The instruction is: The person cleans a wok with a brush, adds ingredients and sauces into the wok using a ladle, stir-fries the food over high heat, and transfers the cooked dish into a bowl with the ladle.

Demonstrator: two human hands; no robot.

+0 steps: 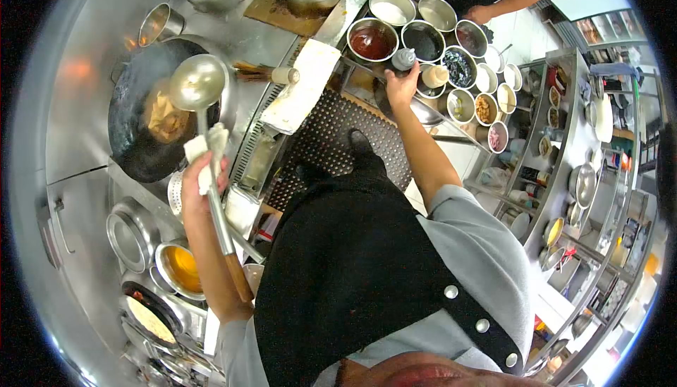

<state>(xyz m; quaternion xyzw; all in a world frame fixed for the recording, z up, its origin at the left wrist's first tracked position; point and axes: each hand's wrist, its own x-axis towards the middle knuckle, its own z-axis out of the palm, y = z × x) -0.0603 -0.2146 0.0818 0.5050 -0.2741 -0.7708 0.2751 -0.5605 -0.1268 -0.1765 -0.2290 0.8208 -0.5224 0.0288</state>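
Note:
A large ladle (199, 85) with a long wooden-ended handle rises over the right part of a dark wok (134, 126). My left hand (203, 177) is wrapped round a white cloth (208, 149) against the ladle handle. Brown food (167, 119) lies in the wok, with faint haze around it. On the other side, my right hand (403, 85) has its fingers round a grey-capped squeeze bottle (404, 59), among the metal containers. Just right of that hand is a bottle with a cream-coloured top (435, 76).
Containers of red sauce (371, 39) and dark liquid (422, 40) stand beyond my right hand. Another person's hand (479, 14) is near them. A brush (284, 75) and white cloth (310, 77) lie beside the wok. Orange liquid fills a pot (181, 269).

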